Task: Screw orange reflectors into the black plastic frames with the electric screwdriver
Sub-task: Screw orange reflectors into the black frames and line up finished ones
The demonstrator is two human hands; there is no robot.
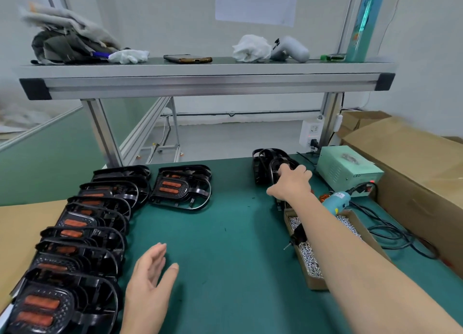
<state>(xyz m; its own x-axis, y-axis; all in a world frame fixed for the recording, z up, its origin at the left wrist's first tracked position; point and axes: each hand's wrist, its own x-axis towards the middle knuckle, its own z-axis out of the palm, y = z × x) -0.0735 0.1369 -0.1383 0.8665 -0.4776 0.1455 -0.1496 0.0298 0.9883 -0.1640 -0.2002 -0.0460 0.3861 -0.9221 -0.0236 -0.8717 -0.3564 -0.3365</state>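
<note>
Along the left edge runs an overlapping row of black frames (82, 216) with orange reflectors (41, 302) already seated in them, and a stacked pair (185, 198) lies just beyond, toward the middle. The left hand (147, 283) hovers low over the green mat (225, 233), fingers loosely spread and holding nothing. Farther right and back, the right hand (292, 183) curls its fingers over the nearest of a small stack of bare frames (263, 163) (no orange shows in these), so the step in hand looks like fetching the next blank. The next move calls for lifting it free and bringing it to the bare middle of the mat, which offers ample room. The right side is tighter: the box of screws (310, 261) and the electric screwdriver (335, 202) sit directly beneath the forearm, cord trailing toward the cardboard carton (413, 163).
</note>
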